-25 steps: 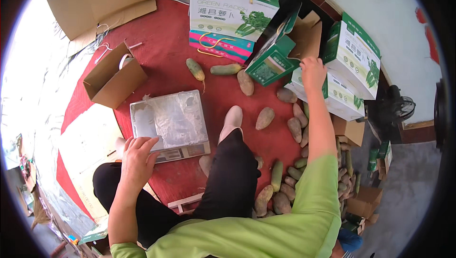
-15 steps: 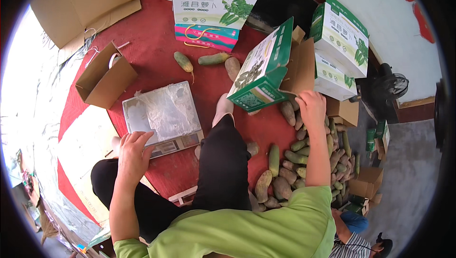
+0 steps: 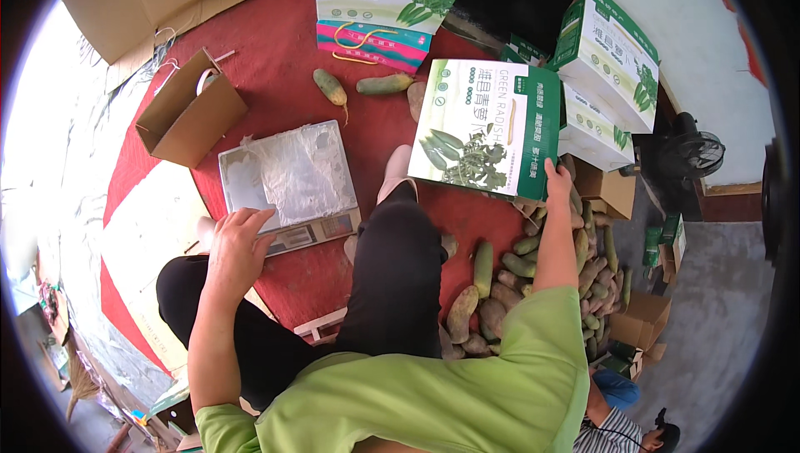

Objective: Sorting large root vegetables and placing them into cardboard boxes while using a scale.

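Note:
My right hand (image 3: 560, 184) grips the lower right edge of a green-and-white cardboard radish box (image 3: 475, 124), whose printed side with leafy radishes faces up. Some of its fingers are hidden behind the box. Over the near left edge of a flat weighing scale (image 3: 292, 171), my left hand (image 3: 237, 245) hovers with fingers apart, holding nothing. Crumpled clear plastic covers the scale's top. Beyond the scale, two green radishes (image 3: 331, 86) lie on the red cloth, and a third, paler one is partly covered by the box.
A large heap of radishes (image 3: 508, 295) spreads at my right. Stacked green-and-white boxes (image 3: 604, 61) stand beyond it, near a black fan (image 3: 692, 149). An open brown carton (image 3: 190, 111) sits left of the scale. Another person (image 3: 621, 420) is at the lower right.
The box in my right hand has turned, so its broad printed side now shows instead of its open end. My left hand has barely moved.

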{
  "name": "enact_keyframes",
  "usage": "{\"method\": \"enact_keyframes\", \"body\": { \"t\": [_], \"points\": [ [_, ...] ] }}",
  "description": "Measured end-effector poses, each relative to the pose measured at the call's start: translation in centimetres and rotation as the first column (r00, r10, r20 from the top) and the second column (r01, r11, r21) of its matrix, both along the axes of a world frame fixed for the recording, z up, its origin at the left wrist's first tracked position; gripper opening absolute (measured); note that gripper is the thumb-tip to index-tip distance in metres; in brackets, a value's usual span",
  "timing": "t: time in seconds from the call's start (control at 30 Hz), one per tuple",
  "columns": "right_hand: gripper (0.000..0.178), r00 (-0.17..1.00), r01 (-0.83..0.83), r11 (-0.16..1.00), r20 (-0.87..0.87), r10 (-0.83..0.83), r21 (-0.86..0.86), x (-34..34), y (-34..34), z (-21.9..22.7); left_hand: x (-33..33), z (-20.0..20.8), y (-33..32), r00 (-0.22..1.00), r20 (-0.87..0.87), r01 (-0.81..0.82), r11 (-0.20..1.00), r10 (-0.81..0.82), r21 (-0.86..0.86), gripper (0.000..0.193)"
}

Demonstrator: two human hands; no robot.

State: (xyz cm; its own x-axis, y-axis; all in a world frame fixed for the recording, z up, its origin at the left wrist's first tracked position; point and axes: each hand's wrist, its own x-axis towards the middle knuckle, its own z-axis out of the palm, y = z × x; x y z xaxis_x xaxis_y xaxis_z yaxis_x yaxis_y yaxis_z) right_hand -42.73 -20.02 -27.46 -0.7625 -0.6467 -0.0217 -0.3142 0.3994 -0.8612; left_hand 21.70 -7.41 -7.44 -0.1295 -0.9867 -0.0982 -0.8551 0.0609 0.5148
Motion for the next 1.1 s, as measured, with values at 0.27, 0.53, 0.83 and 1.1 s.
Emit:
{"method": "enact_keyframes", "body": {
  "t": [0.27,0.53,0.83,1.1],
  "points": [
    [0.034,0.86,-0.302,0.949,0.454,0.232,0.087,1.2,-0.3,5.8,0.4,-1.0,-0.1,0.999,-0.012,0.042,0.999,-0.042,0.006,0.034],
    [0.031,0.852,-0.48,0.866,0.307,0.424,0.139,2.3,-4.1,10.9,1.4,-1.9,0.8,0.997,0.027,0.077,0.997,-0.077,-0.017,0.033],
    [0.012,0.45,-0.685,0.546,-0.31,0.838,0.482,7.7,-5.5,24.2,2.3,-2.1,1.9,0.989,0.111,0.097,0.994,-0.102,0.056,0.031],
    [0.018,0.179,-0.696,0.47,-0.503,0.846,0.542,22.1,-4.4,33.3,4.1,-2.1,3.2,0.993,0.105,0.055,0.997,-0.061,0.053,0.026]
  ]
}}
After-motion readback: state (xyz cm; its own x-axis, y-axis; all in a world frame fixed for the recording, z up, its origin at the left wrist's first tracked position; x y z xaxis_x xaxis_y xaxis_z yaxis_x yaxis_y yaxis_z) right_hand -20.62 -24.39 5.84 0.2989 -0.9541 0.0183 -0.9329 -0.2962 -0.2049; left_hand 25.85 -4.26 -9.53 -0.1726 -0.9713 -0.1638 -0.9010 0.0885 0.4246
